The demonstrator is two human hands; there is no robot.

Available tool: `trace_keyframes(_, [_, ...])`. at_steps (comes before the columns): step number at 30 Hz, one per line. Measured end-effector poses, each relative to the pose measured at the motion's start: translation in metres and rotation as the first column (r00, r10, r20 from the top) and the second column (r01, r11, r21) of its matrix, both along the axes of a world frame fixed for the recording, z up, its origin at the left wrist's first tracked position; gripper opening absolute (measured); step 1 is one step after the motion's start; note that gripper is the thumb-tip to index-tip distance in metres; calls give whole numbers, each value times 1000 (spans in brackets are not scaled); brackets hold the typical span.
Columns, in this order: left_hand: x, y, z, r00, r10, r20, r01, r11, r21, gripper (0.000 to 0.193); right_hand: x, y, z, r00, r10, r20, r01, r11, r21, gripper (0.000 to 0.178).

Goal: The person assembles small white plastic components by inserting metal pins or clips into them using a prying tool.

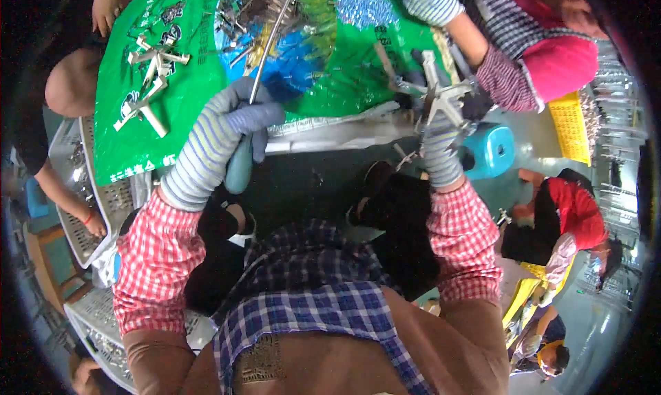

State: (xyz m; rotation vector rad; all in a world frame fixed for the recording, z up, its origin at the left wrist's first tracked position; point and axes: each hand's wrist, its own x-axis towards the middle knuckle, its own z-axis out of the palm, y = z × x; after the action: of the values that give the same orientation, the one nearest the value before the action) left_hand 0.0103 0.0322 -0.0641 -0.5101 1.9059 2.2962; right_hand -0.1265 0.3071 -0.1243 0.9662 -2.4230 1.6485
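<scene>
Your left hand, in a striped glove, is closed around the teal-handled screwdriver, its shaft slanting over the near edge of the green plastic sheet. At that sheet's near right corner, your gloved right hand grips the star-shaped bracket. Similar pale brackets lie on the sheet's left part, small silvery parts are heaped toward its far edge, and a turquoise stool stands off its right side
</scene>
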Motion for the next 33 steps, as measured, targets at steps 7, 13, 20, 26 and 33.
trace_keyframes(7, [27,17,-44,789,-515,335,602,543,-585,37,62,51,25,956,-17,293,114,942,-316,42])
trace_keyframes(13, [57,9,-144,762,-492,421,557,165,-814,27,59,118,49,840,182,511,278,665,-693,36])
trace_keyframes(20, [87,43,-255,328,-538,776,790,-294,-538,47,63,153,60,822,222,524,254,681,-687,36])
trace_keyframes(26, [28,82,-323,460,-292,839,860,-91,-503,52,77,177,80,864,211,457,135,777,-614,38])
trace_keyframes(33, [40,73,-439,914,-396,84,48,-101,-994,47,92,193,96,916,146,374,30,905,-425,40])
